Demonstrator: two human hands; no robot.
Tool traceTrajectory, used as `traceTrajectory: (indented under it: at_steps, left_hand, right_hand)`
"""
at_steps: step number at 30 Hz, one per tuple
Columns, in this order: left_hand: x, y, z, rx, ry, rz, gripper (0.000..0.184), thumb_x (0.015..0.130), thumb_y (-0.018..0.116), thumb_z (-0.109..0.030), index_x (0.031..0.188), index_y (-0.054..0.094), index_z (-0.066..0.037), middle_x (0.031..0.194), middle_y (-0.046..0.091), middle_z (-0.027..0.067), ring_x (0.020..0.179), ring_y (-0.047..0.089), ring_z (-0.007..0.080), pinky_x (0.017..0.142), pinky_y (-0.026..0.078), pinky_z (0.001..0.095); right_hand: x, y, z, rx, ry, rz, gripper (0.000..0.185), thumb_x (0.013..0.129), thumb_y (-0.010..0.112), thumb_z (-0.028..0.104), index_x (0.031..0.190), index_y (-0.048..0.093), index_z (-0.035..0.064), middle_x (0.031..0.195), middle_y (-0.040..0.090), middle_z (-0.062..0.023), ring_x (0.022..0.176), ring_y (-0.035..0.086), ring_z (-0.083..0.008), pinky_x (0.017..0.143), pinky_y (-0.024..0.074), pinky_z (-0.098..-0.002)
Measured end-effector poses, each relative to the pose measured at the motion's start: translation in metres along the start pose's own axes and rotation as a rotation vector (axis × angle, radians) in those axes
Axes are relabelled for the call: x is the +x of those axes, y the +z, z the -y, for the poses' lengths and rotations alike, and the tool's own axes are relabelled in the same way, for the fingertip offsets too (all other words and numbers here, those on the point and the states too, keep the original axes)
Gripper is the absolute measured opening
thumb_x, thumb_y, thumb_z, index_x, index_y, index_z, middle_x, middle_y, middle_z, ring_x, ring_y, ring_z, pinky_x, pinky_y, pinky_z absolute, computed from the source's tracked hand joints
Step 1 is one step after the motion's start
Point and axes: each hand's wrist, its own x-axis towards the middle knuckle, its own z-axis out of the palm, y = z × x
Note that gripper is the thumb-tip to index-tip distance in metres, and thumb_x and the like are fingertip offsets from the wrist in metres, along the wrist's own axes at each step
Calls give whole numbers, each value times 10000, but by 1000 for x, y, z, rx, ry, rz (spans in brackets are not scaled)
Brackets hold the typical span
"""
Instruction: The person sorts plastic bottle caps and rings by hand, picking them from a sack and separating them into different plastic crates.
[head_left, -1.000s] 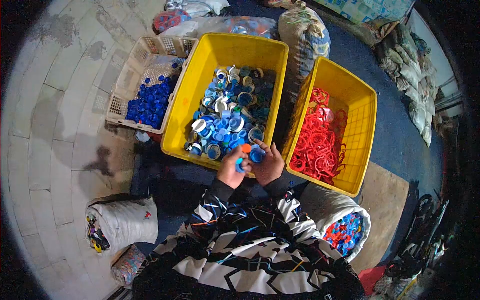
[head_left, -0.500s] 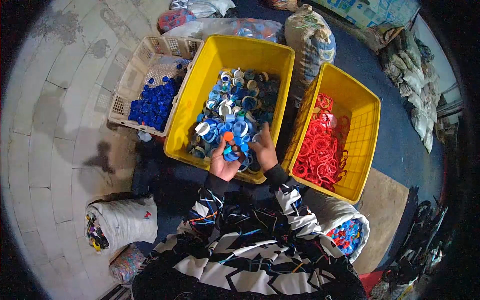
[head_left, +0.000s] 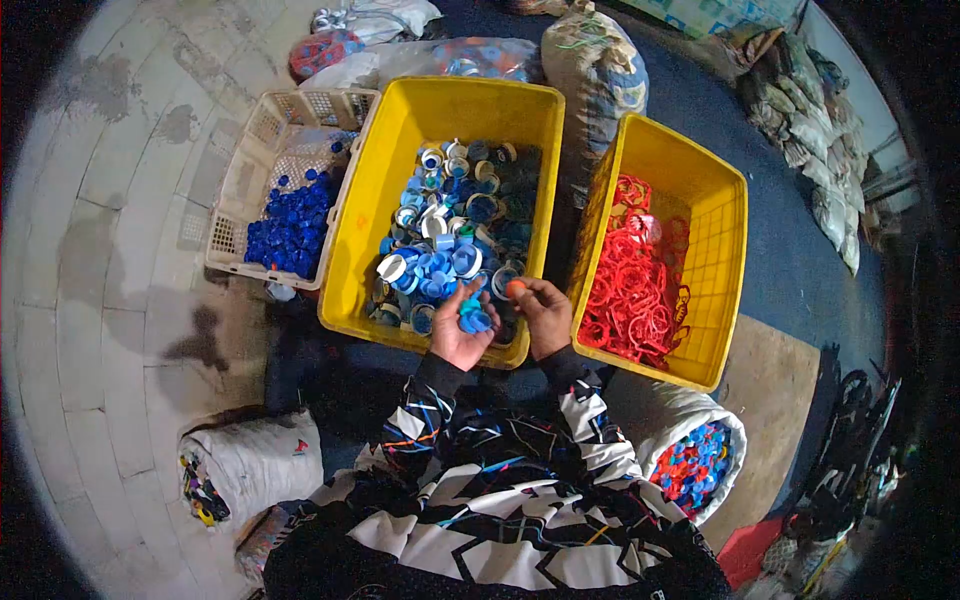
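My left hand (head_left: 459,340) is cupped palm up over the near edge of the middle yellow crate (head_left: 345,290), holding several blue and teal bottle caps (head_left: 475,318). Beside it, my right hand (head_left: 548,318) pinches an orange bottle cap (head_left: 515,289) between thumb and fingers. Beneath and beyond both hands lies a heap of mostly blue, white and clear caps (head_left: 432,268) in the crate. The caps under my fingers are partly hidden.
Left stands a pale plastic basket (head_left: 222,240) with dark blue caps (head_left: 292,230). A second yellow crate (head_left: 722,250) on the right holds red rings (head_left: 630,290). Open white sacks (head_left: 265,455) with caps lie on both near sides. Filled sacks (head_left: 595,75) stand at the back.
My right hand has taken the orange cap from above my left hand and moved slightly right with it. The whole view has shifted a little.
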Motion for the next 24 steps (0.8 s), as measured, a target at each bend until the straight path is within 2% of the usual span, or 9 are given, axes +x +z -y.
traceTrajectory:
  at_steps: [3,6,7,10,14,15,18,19,24]
  left_hand:
    - [7,15,-5,-65,61,-111,361,881,511,-306,1077,515,-2,903,561,104,856,548,231,813,454,389]
    - [16,3,-13,-50,133,-173,613,821,557,-423,1245,379,-17,1274,421,157,1204,351,319,1044,173,519]
    - [24,-13,-19,-51,89,-162,830,770,602,-465,1353,199,-34,1430,182,152,1330,109,338,1057,50,544]
    - [19,0,-11,-22,56,-362,1047,717,652,-495,1360,30,47,1439,56,206,1342,23,351,1064,76,521]
    - [17,-4,5,192,9,-227,876,758,631,-446,1311,202,81,1380,219,241,1300,219,354,1058,199,480]
    - [15,4,13,165,2,-254,659,787,612,-399,1200,383,61,1216,431,205,1152,428,326,1007,322,440]
    - [19,6,36,183,-79,-185,480,806,598,-353,1074,487,29,1024,527,141,975,525,273,930,406,413]
    - [18,13,47,232,-116,-219,311,827,580,-299,950,555,-15,877,555,81,811,542,222,817,454,369]
    - [39,11,99,396,-296,-131,159,849,559,-228,872,582,-72,798,565,31,698,511,164,660,432,317]
  right_hand:
    - [-3,-26,7,125,66,-139,158,833,595,71,965,585,-15,781,604,-31,595,520,-94,586,450,-232]
    - [-7,-59,2,214,84,-203,141,839,586,72,951,581,-14,748,588,-24,586,518,-91,573,453,-231]
    - [-9,-69,-2,315,84,-266,143,827,602,85,939,600,-4,685,559,19,564,469,-42,518,378,-176]
    - [-17,-101,-10,336,74,-407,133,836,587,87,932,595,-5,656,543,9,556,480,-58,531,406,-195]
    - [-19,-135,5,549,-13,-477,184,869,507,64,1022,533,-35,834,573,-66,696,594,-165,656,512,-267]
    - [-16,-142,9,498,-38,-495,236,867,502,56,1076,485,-51,891,564,-93,756,593,-192,680,515,-281]
    - [-14,-170,18,346,-110,-566,427,858,486,33,1238,341,-98,1064,535,-175,936,590,-273,754,523,-323]
    - [-14,-179,15,332,-138,-643,418,808,530,-31,1188,376,-109,1044,507,-153,901,594,-261,743,516,-321]
    - [-77,-207,8,138,-207,-817,398,781,540,-35,1159,433,-94,1039,536,-158,805,600,-207,659,505,-279]
